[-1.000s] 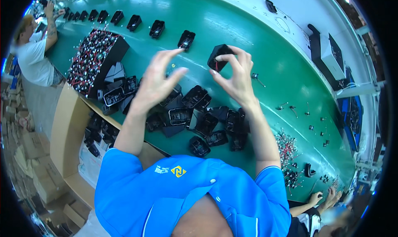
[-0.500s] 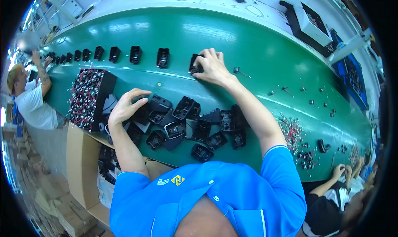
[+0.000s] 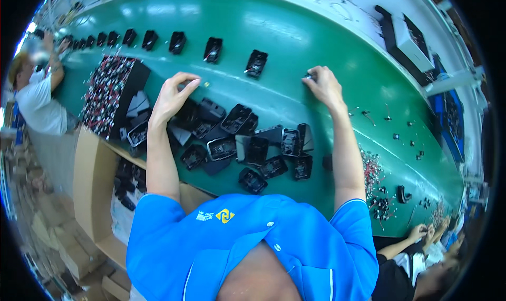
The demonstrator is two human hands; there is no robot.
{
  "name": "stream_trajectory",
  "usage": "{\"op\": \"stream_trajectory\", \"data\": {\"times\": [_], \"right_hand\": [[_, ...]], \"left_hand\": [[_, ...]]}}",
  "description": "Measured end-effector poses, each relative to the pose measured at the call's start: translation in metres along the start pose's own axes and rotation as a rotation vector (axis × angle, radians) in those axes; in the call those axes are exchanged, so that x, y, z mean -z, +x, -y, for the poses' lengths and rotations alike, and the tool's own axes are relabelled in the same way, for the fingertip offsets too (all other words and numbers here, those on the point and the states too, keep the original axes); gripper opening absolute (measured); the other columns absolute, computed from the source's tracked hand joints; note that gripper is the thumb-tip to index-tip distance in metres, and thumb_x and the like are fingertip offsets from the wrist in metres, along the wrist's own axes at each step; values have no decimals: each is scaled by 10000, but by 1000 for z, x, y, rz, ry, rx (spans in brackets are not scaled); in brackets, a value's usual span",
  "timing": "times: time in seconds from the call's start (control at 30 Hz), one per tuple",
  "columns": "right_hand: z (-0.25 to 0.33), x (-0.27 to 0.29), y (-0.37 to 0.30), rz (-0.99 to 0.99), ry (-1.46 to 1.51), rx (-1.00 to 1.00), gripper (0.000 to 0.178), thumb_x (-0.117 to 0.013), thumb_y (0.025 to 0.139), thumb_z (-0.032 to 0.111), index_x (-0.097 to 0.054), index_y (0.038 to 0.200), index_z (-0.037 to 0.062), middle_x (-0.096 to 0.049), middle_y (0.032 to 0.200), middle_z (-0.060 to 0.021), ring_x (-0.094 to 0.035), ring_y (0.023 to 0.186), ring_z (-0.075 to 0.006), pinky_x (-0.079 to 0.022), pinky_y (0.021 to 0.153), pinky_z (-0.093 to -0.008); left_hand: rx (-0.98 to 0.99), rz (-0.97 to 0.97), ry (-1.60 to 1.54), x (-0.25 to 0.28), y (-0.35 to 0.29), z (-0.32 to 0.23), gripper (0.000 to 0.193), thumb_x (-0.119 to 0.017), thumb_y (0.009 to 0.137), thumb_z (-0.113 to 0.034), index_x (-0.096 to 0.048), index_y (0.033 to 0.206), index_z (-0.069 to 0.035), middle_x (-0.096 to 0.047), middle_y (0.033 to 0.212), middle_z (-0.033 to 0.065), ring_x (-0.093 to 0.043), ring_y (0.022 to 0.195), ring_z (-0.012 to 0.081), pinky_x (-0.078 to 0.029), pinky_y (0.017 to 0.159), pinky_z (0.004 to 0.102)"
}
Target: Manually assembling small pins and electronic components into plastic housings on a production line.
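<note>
My right hand [image 3: 326, 87] is over the green table, thumb and fingertips closed on a small dark part [image 3: 308, 77], mostly hidden by the fingers. To its left stands a black plastic housing [image 3: 256, 64], the nearest of a row of such housings stretching away to the left. My left hand [image 3: 173, 96] hovers with thumb and forefinger slightly apart and nothing visible between them. A small yellowish round piece [image 3: 206, 84] lies just beyond its fingertips. Below and between my hands sits a loose heap of black housings [image 3: 221, 148].
A black box [image 3: 138, 85] heaped with small wired parts stands at the left, above an open cardboard carton [image 3: 95, 190]. Loose wired parts [image 3: 371, 169] lie at the right. A white box [image 3: 414, 48] stands beyond. Other people work at the far left and lower right.
My right hand has let go of the nearest housing in the row and moved right to the small part lying there. My left hand stays near the heap. The whole view has shifted.
</note>
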State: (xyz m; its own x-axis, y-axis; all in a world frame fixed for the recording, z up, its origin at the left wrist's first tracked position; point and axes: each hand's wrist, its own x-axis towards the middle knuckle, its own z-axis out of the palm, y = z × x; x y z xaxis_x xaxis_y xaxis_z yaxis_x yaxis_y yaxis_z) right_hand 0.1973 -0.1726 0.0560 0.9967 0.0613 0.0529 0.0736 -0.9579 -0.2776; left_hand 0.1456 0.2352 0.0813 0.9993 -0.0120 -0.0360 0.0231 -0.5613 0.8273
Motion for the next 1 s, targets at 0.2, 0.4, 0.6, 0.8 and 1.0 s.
{"op": "stream_trajectory", "data": {"times": [0.2,0.4,0.6,0.8,1.0], "right_hand": [[13,2,1,-52,93,100,225,-705,855,187,-650,1017,42,-621,952,-117,-625,943,-291,-517,839,-402],[16,-4,2,-226,-106,334,156,-686,839,81,-622,976,42,-591,926,-78,-625,895,-271,-521,795,-386],[12,-13,-3,-171,-119,461,190,-683,835,55,-626,1017,56,-561,928,-62,-624,885,-255,-529,761,-388],[19,-5,-14,-163,-117,570,158,-637,870,74,-643,1026,52,-569,970,-99,-631,863,-276,-551,722,-399],[27,6,-13,-28,79,300,179,-668,867,62,-661,1044,83,-560,996,-70,-624,886,-240,-534,755,-390]], "left_hand": [[-381,234,400,7,-12,-13,339,-710,895,-243,-670,1181,-64,-631,1115,89,-554,1017,211,-432,906,326],[-346,473,597,-10,-12,-36,433,-732,867,-261,-627,1256,-101,-620,1150,92,-550,1119,246,-422,972,387],[-328,266,298,-19,2,-26,441,-733,859,-259,-622,1248,-81,-652,1020,95,-622,1018,260,-483,904,383],[-64,163,-990,-4,-14,-52,385,-619,951,-199,-586,1280,-1,-654,940,106,-627,777,167,-511,689,256],[64,181,-1242,-24,-31,-62,379,-523,989,-182,-553,1318,2,-649,886,113,-564,645,138,-446,547,211]]}}
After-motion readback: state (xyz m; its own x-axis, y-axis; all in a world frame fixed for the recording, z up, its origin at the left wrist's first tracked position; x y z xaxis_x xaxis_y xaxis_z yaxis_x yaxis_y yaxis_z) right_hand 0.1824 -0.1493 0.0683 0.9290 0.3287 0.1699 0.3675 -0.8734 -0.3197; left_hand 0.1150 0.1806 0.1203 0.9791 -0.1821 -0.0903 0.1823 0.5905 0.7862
